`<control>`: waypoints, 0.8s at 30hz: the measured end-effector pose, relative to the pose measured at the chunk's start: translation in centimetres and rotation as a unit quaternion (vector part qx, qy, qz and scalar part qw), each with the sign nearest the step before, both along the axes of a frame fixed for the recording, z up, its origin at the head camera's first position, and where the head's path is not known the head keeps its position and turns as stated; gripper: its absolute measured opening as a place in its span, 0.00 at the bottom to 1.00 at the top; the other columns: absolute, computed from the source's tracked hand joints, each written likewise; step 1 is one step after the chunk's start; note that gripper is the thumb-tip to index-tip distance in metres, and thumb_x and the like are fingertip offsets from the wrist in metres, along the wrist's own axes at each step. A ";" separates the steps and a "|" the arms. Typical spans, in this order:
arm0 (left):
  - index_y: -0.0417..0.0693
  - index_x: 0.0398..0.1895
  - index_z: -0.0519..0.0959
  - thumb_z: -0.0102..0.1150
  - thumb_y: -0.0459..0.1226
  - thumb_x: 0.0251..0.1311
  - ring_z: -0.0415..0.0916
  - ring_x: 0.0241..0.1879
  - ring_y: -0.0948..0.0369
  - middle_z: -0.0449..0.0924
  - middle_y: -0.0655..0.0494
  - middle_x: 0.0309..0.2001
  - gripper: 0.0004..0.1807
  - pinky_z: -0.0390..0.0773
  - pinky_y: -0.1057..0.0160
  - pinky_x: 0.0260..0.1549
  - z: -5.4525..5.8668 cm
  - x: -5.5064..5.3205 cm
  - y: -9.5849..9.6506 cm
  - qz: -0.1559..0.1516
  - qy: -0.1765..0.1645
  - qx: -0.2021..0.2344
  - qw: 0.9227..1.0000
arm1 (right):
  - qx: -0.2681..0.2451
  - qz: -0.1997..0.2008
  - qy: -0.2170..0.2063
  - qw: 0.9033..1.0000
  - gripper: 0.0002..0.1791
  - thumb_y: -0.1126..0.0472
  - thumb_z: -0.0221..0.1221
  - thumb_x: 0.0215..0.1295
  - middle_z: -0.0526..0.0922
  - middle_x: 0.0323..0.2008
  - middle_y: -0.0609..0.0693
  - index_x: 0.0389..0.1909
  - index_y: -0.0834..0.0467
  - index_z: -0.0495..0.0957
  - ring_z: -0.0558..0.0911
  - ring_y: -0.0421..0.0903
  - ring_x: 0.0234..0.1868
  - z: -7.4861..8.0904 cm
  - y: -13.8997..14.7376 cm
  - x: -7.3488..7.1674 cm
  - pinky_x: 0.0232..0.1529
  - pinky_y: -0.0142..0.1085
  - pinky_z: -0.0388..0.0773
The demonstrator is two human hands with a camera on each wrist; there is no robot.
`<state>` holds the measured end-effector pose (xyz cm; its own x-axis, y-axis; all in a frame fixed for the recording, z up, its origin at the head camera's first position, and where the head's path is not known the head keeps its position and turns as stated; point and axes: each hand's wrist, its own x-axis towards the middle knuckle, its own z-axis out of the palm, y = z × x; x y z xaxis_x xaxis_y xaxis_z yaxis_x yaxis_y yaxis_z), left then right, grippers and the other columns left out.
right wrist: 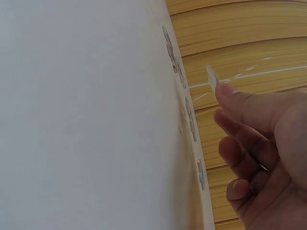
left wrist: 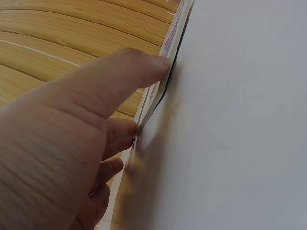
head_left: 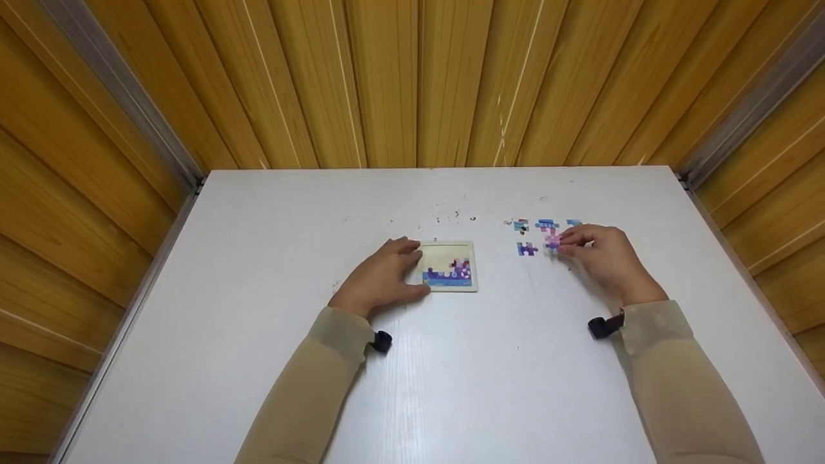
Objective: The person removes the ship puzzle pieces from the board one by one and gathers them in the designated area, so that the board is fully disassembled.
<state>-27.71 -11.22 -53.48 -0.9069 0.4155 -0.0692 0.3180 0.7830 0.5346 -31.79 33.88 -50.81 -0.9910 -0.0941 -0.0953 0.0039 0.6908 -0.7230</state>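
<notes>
A square puzzle tray (head_left: 475, 267) lies on the white table, its lower part filled with blue and purple pieces, its upper part bare. My left hand (head_left: 387, 274) holds it at the left side, the thumb at the near corner and fingertips at the far corner; the left wrist view shows the thumb (left wrist: 129, 72) on the tray's edge (left wrist: 156, 91). Between thumb and forefinger my right hand (head_left: 602, 258) pinches a pink and purple puzzle piece (head_left: 552, 240). In the right wrist view that piece (right wrist: 212, 78) appears edge-on, raised off the table.
Loose puzzle pieces lie near the right hand: a purple one (head_left: 527, 249), a multicoloured one (head_left: 521, 226), a blue one (head_left: 547, 223) and a light blue one (head_left: 573, 222). Small dark marks (head_left: 456, 214) dot the table beyond the tray. Wood-look panels (head_left: 387, 84) stand behind the table.
</notes>
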 end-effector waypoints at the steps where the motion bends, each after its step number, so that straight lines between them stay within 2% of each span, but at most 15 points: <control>1: 0.48 0.86 0.72 0.75 0.58 0.67 0.53 0.93 0.50 0.64 0.58 0.90 0.48 0.57 0.50 0.92 0.0 0.0 0.0 0.001 0.000 0.000 1.000 | 0.002 0.001 -0.002 1.000 0.12 0.56 0.72 0.79 0.86 0.71 0.58 0.53 0.59 0.93 0.74 0.63 0.80 0.0 0.0 0.0 0.80 0.59 0.67; 6: 0.48 0.86 0.72 0.75 0.58 0.66 0.54 0.93 0.50 0.64 0.58 0.90 0.49 0.57 0.50 0.92 -0.1 0.0 0.0 0.004 0.003 -0.001 1.000 | 0.015 0.011 0.000 1.000 0.12 0.58 0.70 0.81 0.86 0.69 0.60 0.55 0.59 0.93 0.76 0.64 0.78 -0.2 -0.1 0.0 0.82 0.61 0.69; 11: 0.49 0.86 0.73 0.75 0.58 0.67 0.54 0.93 0.49 0.64 0.58 0.90 0.48 0.57 0.49 0.92 -0.1 0.0 0.1 0.003 0.002 -0.004 1.000 | 0.025 0.023 0.012 0.999 0.11 0.59 0.69 0.80 0.87 0.68 0.63 0.54 0.61 0.93 0.76 0.68 0.80 -0.4 -0.1 0.2 0.84 0.65 0.69; 14: 0.49 0.86 0.73 0.75 0.58 0.67 0.54 0.93 0.49 0.64 0.58 0.90 0.48 0.58 0.49 0.92 -0.1 0.0 0.1 0.004 0.000 -0.002 1.000 | 0.031 0.027 0.018 0.999 0.11 0.60 0.69 0.80 0.87 0.67 0.64 0.54 0.61 0.93 0.78 0.68 0.78 -0.4 0.0 0.2 0.82 0.65 0.72; 19: 0.49 0.85 0.73 0.76 0.58 0.67 0.54 0.93 0.51 0.65 0.58 0.89 0.48 0.59 0.51 0.92 -0.1 0.1 0.1 0.007 0.001 0.004 1.000 | 0.047 0.031 0.024 0.998 0.11 0.60 0.68 0.81 0.89 0.66 0.63 0.55 0.60 0.93 0.82 0.64 0.72 -0.5 0.1 0.1 0.74 0.59 0.77; 24: 0.49 0.85 0.73 0.76 0.58 0.66 0.54 0.93 0.52 0.65 0.58 0.89 0.48 0.59 0.51 0.91 0.0 0.1 0.1 0.009 0.001 0.003 1.000 | 0.046 0.031 0.017 0.998 0.12 0.60 0.67 0.81 0.88 0.67 0.63 0.57 0.60 0.92 0.81 0.65 0.73 -0.6 0.2 0.0 0.76 0.62 0.75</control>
